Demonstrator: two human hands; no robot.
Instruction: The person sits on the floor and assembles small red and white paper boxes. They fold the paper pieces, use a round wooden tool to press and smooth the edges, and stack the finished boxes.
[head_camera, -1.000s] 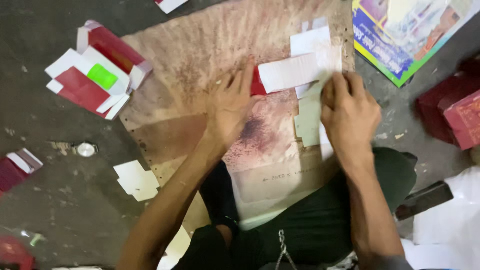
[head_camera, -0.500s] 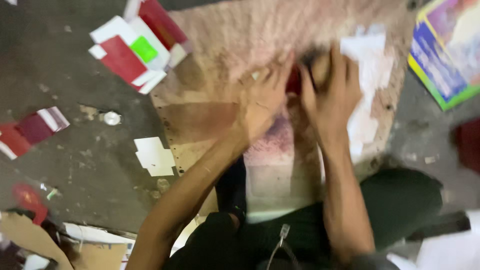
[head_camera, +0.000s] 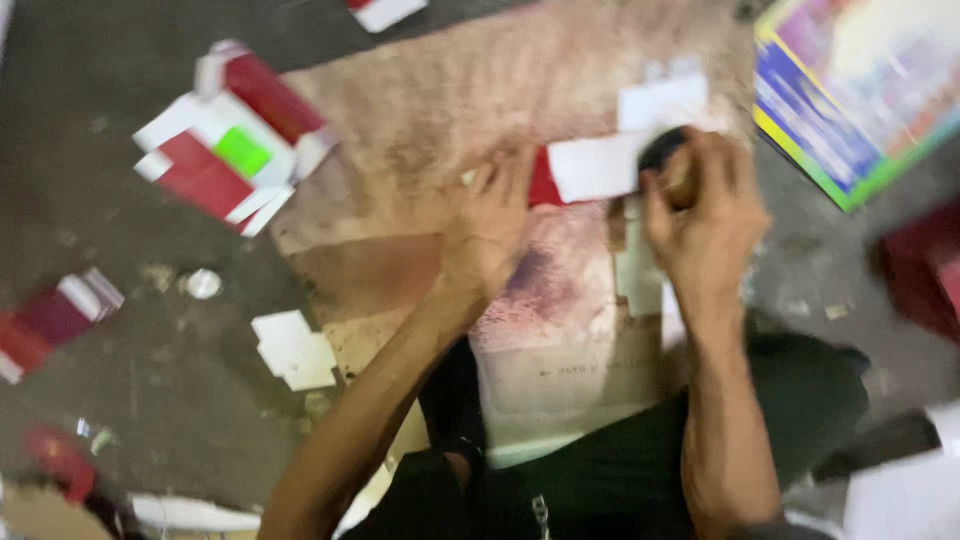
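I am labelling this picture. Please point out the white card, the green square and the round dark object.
white card (head_camera: 597, 167), head view, its middle.
green square (head_camera: 242, 152), head view, its centre.
round dark object (head_camera: 664, 152), head view, its upper edge.

Dim, warm indoor light, heavy motion blur across the whole view, soft edges on both hands, dark murky floor at left, colours smeared at far right, no glare

Two hands (head_camera: 490, 225), one stained board (head_camera: 420, 150), two red-and-white flattened cartons (head_camera: 225, 140), one colourful poster (head_camera: 860, 90).
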